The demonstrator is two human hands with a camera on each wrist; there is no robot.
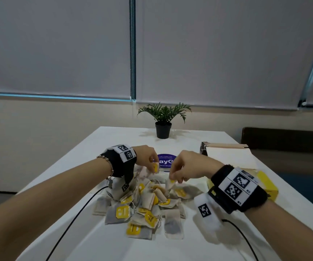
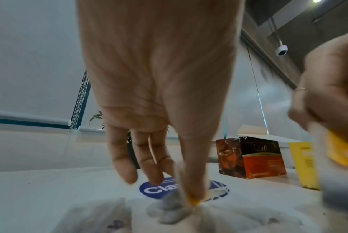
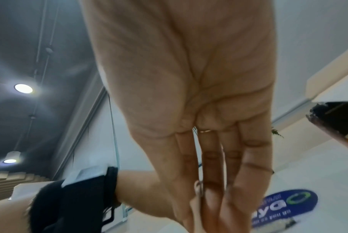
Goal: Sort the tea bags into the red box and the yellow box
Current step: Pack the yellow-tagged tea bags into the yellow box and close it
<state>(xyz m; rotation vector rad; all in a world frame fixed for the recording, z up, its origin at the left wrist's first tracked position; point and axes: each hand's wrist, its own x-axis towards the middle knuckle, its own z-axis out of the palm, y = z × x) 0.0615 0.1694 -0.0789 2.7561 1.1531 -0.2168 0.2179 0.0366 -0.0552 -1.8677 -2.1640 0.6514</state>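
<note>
Tea bags (image 1: pixel 144 208) lie in a loose heap at the middle of the white table (image 1: pixel 87 240), pale paper sachets w/ dark fill showing through, most w/ yellow tags; a few strings tangled btwn them. Red box (image 2: pixel 252 157) stands far right on the table, orange-red & dark brown sides, top flap open; yellow box (image 1: pixel 268 187) sits just nearer than it, partly hidden behind the right wrist band in the head view. Left hand (image 1: pixel 146 156) hangs fingers-down over the far side of the heap, thumb & fingertips pinching a tea bag at its yellow tag (image 1: pixel 155 167); in the left wrist view the bag bunches up under that pinch, other fingers loosely extended. Right hand (image 1: pixel 187 168) is close beside it, near the heap's far right, also fingers-down, pinching another yellow-tagged bag (image 1: pixel 170 183) that dangles just above the pile. Hands near each other but apart. A blue round sticker (image 1: pixel 167 161) lies on the table just beyond the hands, a potted plant (image 1: pixel 163 119) at the far end.
</note>
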